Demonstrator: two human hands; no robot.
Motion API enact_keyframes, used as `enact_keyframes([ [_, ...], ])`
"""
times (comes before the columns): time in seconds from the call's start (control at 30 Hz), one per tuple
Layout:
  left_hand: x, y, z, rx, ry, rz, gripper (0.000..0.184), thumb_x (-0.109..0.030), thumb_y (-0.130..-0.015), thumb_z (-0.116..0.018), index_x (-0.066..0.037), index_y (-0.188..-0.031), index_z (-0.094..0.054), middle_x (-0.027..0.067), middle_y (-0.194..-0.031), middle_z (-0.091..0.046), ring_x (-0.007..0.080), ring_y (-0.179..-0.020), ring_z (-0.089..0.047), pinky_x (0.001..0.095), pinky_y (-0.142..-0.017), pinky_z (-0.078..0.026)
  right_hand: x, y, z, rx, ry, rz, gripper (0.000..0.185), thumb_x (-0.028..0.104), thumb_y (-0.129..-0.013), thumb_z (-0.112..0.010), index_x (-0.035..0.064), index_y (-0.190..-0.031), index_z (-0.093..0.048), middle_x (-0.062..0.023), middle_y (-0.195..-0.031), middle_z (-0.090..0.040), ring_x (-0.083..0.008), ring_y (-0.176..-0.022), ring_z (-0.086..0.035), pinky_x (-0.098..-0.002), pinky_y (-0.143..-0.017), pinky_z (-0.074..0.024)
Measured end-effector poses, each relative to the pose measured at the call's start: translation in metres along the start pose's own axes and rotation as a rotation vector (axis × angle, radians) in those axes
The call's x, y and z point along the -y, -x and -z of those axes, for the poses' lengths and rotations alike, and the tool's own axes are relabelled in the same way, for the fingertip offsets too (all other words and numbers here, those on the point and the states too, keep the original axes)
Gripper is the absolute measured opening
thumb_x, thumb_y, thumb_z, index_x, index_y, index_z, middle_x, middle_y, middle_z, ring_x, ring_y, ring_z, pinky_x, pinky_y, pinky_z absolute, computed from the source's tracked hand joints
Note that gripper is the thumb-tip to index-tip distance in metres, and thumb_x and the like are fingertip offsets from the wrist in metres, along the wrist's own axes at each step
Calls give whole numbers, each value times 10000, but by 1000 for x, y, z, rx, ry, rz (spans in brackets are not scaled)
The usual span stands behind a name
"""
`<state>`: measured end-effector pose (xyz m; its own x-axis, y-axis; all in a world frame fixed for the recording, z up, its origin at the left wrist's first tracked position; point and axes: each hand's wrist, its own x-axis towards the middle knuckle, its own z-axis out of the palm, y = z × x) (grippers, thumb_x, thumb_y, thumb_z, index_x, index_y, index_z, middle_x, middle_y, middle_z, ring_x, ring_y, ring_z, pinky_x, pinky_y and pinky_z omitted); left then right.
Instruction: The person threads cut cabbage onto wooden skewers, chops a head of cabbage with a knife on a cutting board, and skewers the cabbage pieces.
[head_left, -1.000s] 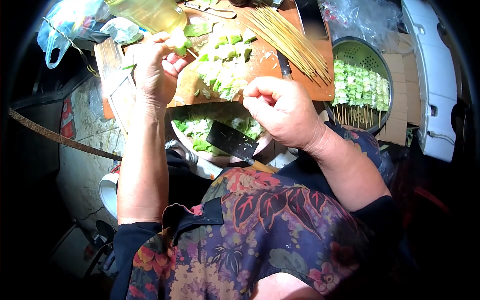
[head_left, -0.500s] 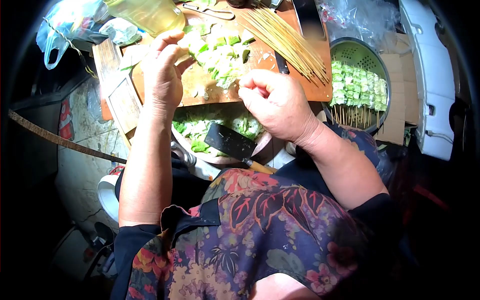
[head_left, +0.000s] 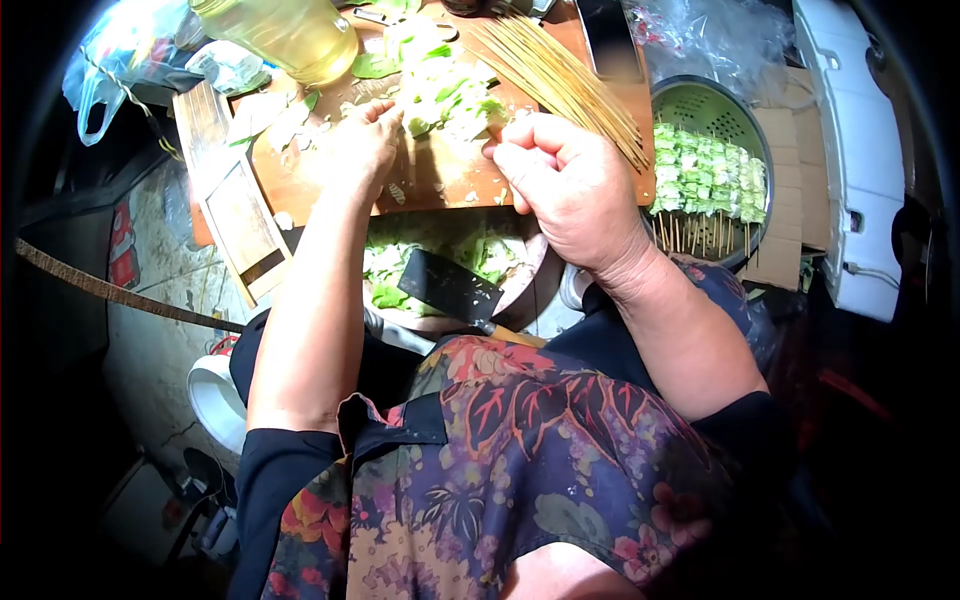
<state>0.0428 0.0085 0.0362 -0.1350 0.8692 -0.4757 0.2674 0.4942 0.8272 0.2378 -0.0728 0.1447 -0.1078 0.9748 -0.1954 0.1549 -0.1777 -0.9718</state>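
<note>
Chopped pale-green cabbage [head_left: 450, 95] lies in a loose pile on the wooden cutting board [head_left: 440, 180]. My left hand [head_left: 365, 145] is at the pile's left edge, fingers bent and drawn together; whatever they pinch is hidden. On the right of the pile, my right hand [head_left: 570, 185] is closed in a pinch, thumb against forefinger, and something thin and small seems to stick out at the fingertips. A bundle of bamboo skewers [head_left: 565, 85] lies just beyond it. Below the board, a cleaver [head_left: 450, 285] with a wooden handle rests across a basin [head_left: 540, 275] of cut cabbage.
Finished cabbage skewers [head_left: 705, 175] stand in a metal colander [head_left: 752, 120] at the right. A yellowish translucent container [head_left: 290, 40] and a wooden slicer [head_left: 235, 200] are at the left. A dark phone-like slab [head_left: 605, 40] lies at the board's far right.
My left hand has come down from above the board to the cabbage pile's left edge. My right hand stays pinched in nearly the same spot. The view has shifted slightly.
</note>
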Motion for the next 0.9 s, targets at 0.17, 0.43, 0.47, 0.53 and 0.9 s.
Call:
enact_keyframes([
  [0.17,32,-28,-7,-41,-557,-401,293,-164,-900,-502,10,-1113,-603,113,-816,-655,177,-661,-616,306,-576,-506,0,-1,4,-4,-70,-22,97,108,-904,-600,26,-857,-620,52,-628,-516,-8,-539,-445,-171,-513,-346],
  [0.43,9,-16,-11,54,-290,85,181,-139,-877,-558,9,-978,-582,85,-763,-630,160,-610,-594,292,-542,-504,1,0,6,2,-45,-15,93,104,-899,-604,15,-885,-627,54,-625,-521,-10,-524,-451,-173,-497,-363],
  [0.47,18,-18,-15,23,-209,46,179,-137,-867,-580,13,-966,-577,81,-764,-629,155,-599,-587,278,-524,-497,2,1,5,3,-67,-21,95,106,-896,-607,13,-890,-627,55,-625,-525,-10,-521,-453,-175,-496,-368],
  [0.53,20,-15,-18,-10,-125,8,181,-134,-857,-602,16,-954,-572,77,-765,-627,151,-588,-580,264,-506,-489,1,2,5,12,-66,-33,96,108,-895,-607,15,-888,-627,56,-620,-526,-11,-520,-456,-179,-494,-370],
  [0.9,8,-19,41,-35,956,89,187,-49,-798,-654,-17,-946,-545,78,-811,-603,157,-757,-594,240,-577,-523,-10,6,-4,207,114,-64,118,109,-899,-570,20,-832,-609,55,-599,-503,-18,-536,-463,-206,-494,-387],
])
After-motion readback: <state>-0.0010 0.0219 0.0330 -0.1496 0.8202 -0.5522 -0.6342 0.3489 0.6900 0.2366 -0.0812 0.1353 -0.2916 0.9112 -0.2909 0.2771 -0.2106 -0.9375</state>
